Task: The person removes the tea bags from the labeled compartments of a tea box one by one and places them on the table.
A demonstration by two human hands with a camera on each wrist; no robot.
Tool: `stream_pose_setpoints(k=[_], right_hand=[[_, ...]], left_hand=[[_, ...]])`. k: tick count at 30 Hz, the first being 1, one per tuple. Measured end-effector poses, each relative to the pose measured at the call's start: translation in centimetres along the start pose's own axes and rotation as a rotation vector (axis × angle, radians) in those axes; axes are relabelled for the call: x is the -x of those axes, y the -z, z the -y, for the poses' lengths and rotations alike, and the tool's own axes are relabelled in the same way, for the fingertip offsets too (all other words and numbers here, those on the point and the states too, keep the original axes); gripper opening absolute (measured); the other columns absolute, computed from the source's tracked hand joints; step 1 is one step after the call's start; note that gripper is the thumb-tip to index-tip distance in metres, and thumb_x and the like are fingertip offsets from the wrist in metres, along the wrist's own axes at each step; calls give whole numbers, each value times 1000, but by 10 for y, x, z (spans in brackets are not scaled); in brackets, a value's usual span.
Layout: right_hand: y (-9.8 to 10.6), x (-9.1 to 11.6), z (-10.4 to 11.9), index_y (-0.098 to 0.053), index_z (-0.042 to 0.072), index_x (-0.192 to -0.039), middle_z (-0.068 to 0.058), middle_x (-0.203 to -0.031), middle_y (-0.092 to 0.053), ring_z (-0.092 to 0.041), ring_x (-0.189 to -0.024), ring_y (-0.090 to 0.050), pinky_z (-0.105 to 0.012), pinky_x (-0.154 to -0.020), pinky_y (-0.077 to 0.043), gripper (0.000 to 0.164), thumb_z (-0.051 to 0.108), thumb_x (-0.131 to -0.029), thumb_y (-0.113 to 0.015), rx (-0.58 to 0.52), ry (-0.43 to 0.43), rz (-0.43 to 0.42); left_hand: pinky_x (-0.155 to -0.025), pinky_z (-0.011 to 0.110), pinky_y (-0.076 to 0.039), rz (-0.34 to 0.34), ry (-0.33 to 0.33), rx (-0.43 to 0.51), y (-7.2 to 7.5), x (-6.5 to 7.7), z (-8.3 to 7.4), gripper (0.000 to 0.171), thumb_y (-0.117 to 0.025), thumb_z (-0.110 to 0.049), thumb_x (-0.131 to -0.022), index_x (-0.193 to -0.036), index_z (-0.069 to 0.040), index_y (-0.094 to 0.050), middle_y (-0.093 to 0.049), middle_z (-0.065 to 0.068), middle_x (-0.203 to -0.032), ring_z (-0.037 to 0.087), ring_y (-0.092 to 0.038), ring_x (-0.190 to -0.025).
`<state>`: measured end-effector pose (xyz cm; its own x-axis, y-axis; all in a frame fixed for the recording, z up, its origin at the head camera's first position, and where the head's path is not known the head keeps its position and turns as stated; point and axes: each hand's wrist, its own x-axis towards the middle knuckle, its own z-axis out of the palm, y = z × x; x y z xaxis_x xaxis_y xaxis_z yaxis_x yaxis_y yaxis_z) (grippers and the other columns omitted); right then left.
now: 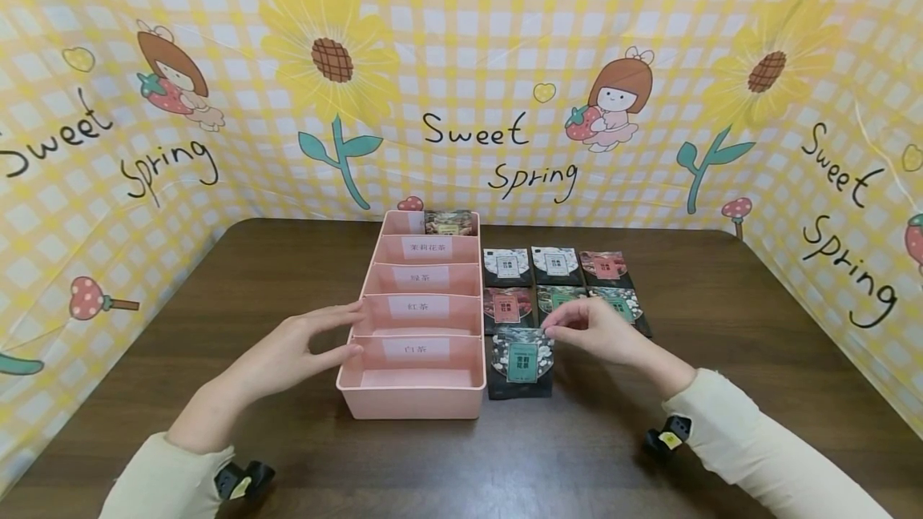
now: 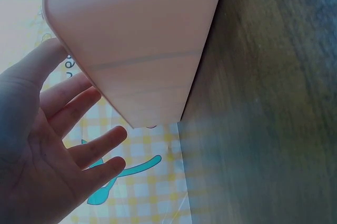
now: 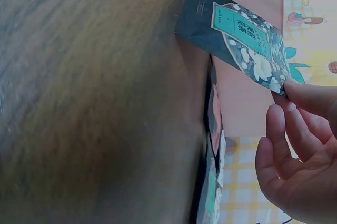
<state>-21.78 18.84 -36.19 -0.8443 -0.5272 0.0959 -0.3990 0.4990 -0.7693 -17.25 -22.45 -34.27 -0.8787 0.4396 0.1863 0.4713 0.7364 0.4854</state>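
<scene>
My right hand (image 1: 602, 332) pinches the upper corner of a dark tea sachet (image 1: 521, 363) with a teal label and white flowers. In the right wrist view the thumb and fingertip hold this tea sachet (image 3: 237, 39) raised and tilted beside the box. A pink divided box (image 1: 411, 405) stands to its left, with white labels in Chinese on its compartments. My left hand (image 1: 277, 355) rests its fingertips and thumb at the box's left rim. In the left wrist view that left hand (image 2: 52, 145) has its fingers spread and loosely bent.
Several other sachets lie in two rows right of the box, among them a white-labelled sachet (image 1: 507, 266), a red-labelled sachet (image 1: 508, 307) and a green-labelled sachet (image 1: 620, 304). Another sachet (image 1: 449, 223) stands in the rear compartment. A patterned cloth (image 1: 461, 46) surrounds the brown table (image 1: 303, 455).
</scene>
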Motion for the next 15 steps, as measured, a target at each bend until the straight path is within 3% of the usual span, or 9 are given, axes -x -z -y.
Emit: stream_pose_setpoints(k=[15], right_hand=[[-16,-10,-12,-70,5,-93,-9,-87,-71,-10,-76,-62,-23,-67,-50,11,12,-87,-64,62,-95,-2]], left_hand=[[-102,50,-40,0,0,11,1,1,-2,50,-64,-37,-88,-129,-10,-57,-55,7,-136,31,-48,-128]])
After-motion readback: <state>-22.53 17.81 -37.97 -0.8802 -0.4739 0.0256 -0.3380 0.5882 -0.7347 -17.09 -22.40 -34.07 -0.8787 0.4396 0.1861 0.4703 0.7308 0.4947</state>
